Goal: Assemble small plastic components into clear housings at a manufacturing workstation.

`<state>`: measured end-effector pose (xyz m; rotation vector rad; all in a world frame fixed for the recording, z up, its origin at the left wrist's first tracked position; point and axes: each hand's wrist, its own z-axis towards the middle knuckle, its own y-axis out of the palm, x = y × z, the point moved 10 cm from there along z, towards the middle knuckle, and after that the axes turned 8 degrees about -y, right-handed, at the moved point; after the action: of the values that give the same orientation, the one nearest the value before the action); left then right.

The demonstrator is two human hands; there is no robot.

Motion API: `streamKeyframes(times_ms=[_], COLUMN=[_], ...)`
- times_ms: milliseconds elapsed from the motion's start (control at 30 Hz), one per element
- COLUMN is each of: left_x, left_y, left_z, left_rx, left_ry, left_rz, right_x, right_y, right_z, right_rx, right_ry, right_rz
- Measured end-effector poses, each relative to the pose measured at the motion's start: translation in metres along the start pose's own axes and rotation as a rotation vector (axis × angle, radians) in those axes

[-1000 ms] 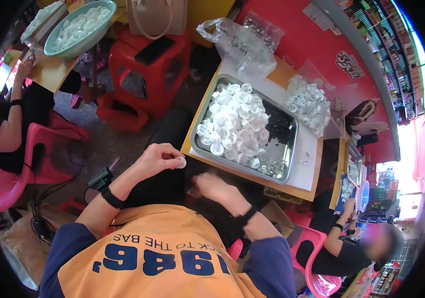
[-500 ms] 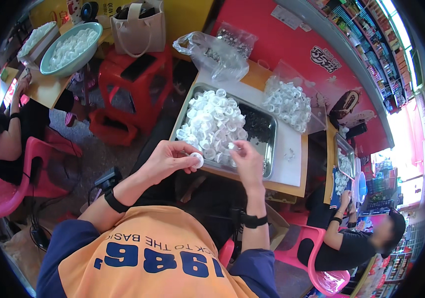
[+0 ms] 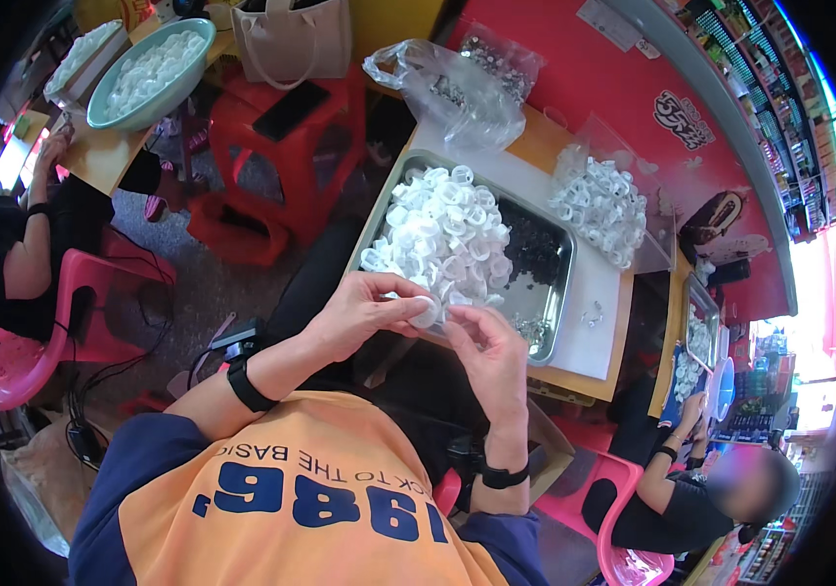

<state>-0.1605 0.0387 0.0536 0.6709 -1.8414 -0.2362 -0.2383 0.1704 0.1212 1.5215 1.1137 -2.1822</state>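
Observation:
My left hand (image 3: 364, 314) pinches a round white plastic piece (image 3: 425, 313) between thumb and fingers, just in front of the metal tray (image 3: 568, 283). Close against that piece, the thumb and forefinger of my right hand (image 3: 492, 356) are pressed together; whatever they hold is too small to make out. A heap of similar white plastic pieces (image 3: 447, 230) fills the left part of the tray. Small black parts (image 3: 532, 244) lie in its right part, and tiny shiny parts (image 3: 535, 330) gather in the near right corner.
Beyond the tray lie a clear bag of white rings (image 3: 601, 210) and a bag of small metal parts (image 3: 496, 70). A red stool (image 3: 286, 161) carries a black phone (image 3: 291, 109). At left stands a pale green basin (image 3: 205, 73). Co-workers sit on pink chairs (image 3: 599, 479) at both sides.
My right hand has come left from the tray's near side to meet the piece in my left hand. The whole view has shifted slightly.

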Motion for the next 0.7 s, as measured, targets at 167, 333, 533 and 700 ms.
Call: streamKeyframes(times_ms=[167, 333, 533, 700], left_x=[-0.005, -0.023, -0.013, -0.002], left_y=[0.018, 0.026, 0.019, 0.022], left_z=[0.003, 0.004, 0.004, 0.001], left_rx=[-0.090, -0.192, -0.106, -0.147], left_ry=[-0.058, -0.236, -0.115, 0.007], left_rz=[-0.048, -0.272, -0.157, -0.024], right_x=[0.027, 0.040, 0.033, 0.025], right_y=[0.004, 0.002, 0.003, -0.003], right_z=[-0.010, -0.014, -0.011, -0.012], right_rx=[0.063, 0.067, 0.071, 0.149], right_ry=[0.177, 0.239, 0.182, 0.053], right_rz=[0.203, 0.280, 0.195, 0.239])
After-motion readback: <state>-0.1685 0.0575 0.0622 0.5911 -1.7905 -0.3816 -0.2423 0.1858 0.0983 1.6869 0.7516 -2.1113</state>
